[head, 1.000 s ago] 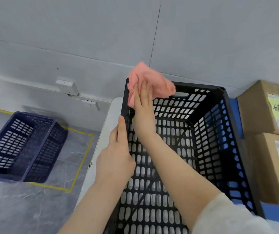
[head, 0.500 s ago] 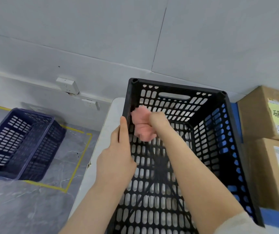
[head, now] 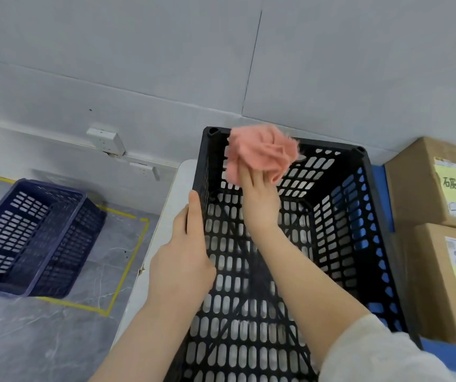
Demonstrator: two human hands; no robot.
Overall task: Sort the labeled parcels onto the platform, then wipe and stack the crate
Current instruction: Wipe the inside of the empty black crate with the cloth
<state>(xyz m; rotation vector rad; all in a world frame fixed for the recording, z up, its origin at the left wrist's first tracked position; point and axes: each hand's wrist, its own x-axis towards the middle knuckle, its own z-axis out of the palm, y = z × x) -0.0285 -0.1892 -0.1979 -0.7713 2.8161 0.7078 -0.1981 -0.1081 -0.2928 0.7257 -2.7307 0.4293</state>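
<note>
Forearms are reaching in from the near edge, the right one in a pale sleeve. The left hand is gripping the rim of the left wall of the black crate, its thumb lying straight along that rim. The crate is sitting upright on a white table, its slotted floor and walls showing, and it is standing just beside the blue platform on the right. The right hand is stretching into the crate toward its far left corner, holding a bunched pink cloth against the top of the far wall; the fingertips are buried in the cloth. Two cardboard parcels with yellow handwritten labels are sitting on the platform, one nearer and one farther. On the left, a dark blue crate is resting on the grey floor inside a yellow tape outline. Wall sockets are sticking out from the far wall.
</note>
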